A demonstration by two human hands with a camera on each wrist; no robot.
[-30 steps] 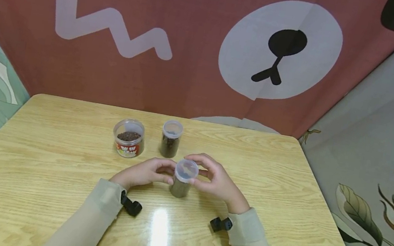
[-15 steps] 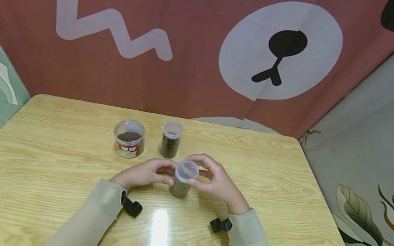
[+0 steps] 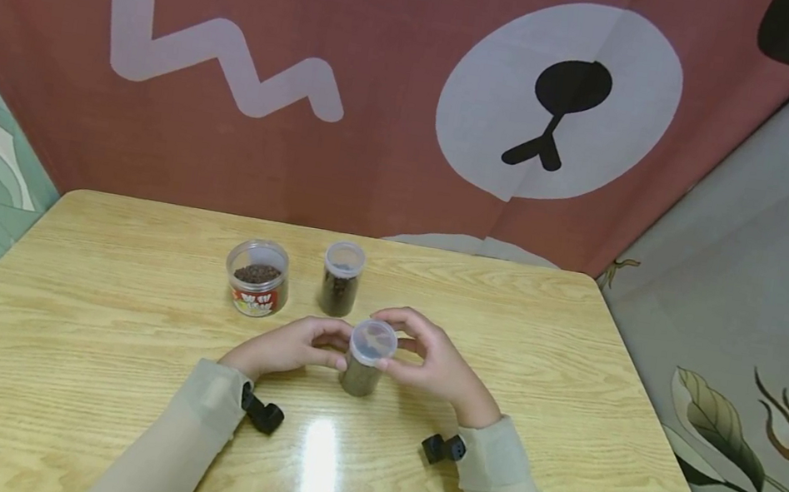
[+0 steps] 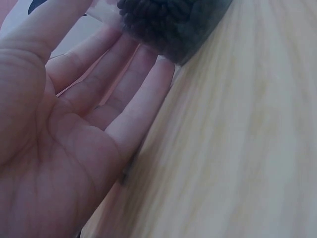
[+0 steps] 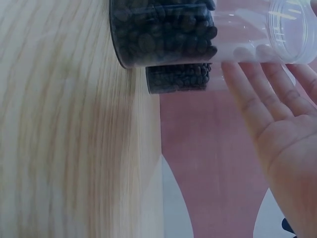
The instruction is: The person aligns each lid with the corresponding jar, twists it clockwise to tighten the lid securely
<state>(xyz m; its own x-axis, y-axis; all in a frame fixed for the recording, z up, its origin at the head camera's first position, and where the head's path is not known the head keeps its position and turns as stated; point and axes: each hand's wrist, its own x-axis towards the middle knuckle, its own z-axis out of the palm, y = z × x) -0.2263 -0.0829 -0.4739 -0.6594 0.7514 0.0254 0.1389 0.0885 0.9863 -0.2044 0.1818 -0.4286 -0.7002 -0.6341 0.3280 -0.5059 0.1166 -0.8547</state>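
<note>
A clear plastic jar (image 3: 362, 372) with a translucent lid (image 3: 374, 340) stands upright on the table between my two hands. Dark, bean-like pieces (image 5: 163, 32) fill its lower part in the right wrist view. My left hand (image 3: 293, 345) holds its left side, thumb in front and fingers reaching round behind. My right hand (image 3: 435, 361) grips the upper part near the lid from the right, thumb in front. In the left wrist view my left fingers (image 4: 143, 101) touch the jar, whose top is cut off by the frame.
Behind stands a similar lidded jar (image 3: 339, 293) with dark contents. Left of it is a wider clear tub (image 3: 256, 294) with a red label and brown granules. The wooden table (image 3: 89, 321) ends at a printed bear curtain (image 3: 263, 160).
</note>
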